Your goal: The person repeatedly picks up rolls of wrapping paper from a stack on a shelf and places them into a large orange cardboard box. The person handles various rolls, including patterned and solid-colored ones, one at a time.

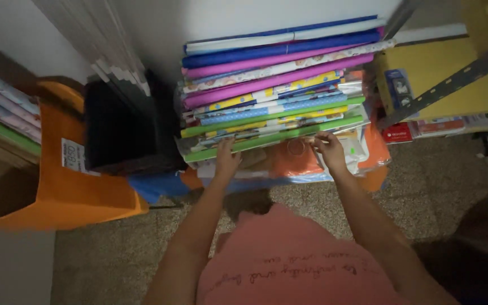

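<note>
A tall stack of wrapping-paper rolls (278,85), laid flat in blue, purple, green and patterned layers, rises just beyond both hands, resting on orange plastic packets (295,161). To the left of the hands stands a black bin (121,130) on an orange seat (72,192). The left hand (227,160) presses flat under the lowest green roll (272,138); the right hand (330,151) pinches its edge, apparently steadying the pile.

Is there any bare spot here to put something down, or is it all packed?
Bare speckled floor lies between the orange bin and the person's arms. Crowded: both hands, left and right, press into the stacked paper rolls beside the black crate.
</note>
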